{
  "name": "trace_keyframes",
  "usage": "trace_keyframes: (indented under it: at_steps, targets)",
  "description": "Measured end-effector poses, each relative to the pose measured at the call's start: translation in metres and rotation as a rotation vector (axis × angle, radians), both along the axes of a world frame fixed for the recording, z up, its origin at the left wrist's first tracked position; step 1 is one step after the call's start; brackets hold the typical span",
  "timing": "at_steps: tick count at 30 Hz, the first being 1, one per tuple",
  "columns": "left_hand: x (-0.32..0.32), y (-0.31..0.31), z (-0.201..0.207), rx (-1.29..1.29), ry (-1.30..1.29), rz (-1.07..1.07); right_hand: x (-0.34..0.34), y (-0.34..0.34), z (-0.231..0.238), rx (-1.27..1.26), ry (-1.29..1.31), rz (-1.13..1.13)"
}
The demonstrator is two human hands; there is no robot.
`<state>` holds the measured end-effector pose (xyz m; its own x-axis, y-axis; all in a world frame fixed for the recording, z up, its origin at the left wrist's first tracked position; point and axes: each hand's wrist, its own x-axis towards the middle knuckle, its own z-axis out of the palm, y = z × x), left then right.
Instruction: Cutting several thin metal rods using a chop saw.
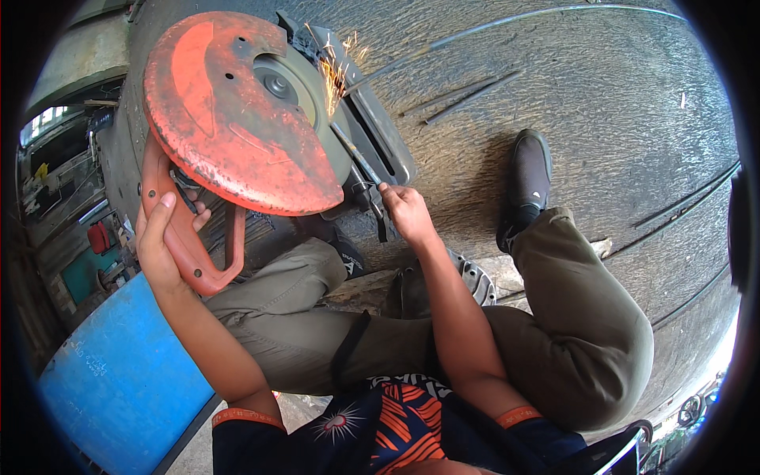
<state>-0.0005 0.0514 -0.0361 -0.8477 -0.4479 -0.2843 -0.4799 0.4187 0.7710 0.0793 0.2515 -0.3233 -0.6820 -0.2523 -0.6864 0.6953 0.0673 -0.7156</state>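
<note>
- Bearings run from the middle of the head view, 12 o'clock at the top.
- Cut-off saw: stands at 10 to 11 o'clock. Its scuffed red guard (237, 134) covers much of the abrasive disc (314, 87).
- Left hand (158, 237): at 9 o'clock, wrapped around the saw's orange-red handle (190, 253); thumb on the near face, fingertips showing inside the loop.
- Right hand (405, 212): just off centre toward 1 o'clock, closed around the near end of a grey rod (355, 153).
- Grey rod: points from the right hand toward 11 o'clock, its far end beside the disc's edge. Contact with the disc cannot be determined.
- Sparks (334, 75): orange, rising between 11 and 12 o'clock beside the disc.
- Long rod (431, 47): runs from near the sparks out toward 2 o'clock.
- Two short dark rods (475, 96): on the floor at 1 o'clock.
- Dark shoe (532, 170): at 2 o'clock.
- Blue container (127, 372): at 8 o'clock, writing on its surface.
</note>
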Motion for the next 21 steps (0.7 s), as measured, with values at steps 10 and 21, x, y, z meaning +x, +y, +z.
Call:
trace_keyframes:
  at_steps: [10,21]
  targets:
    - [-0.001,-0.003,0.002,-0.014,-0.049,-0.05,-0.004,0.004,0.012,0.061,0.044,0.008]
    - [0.0,-0.005,0.001,-0.012,-0.076,-0.046,-0.004,0.003,0.017,0.111,0.106,-0.01]
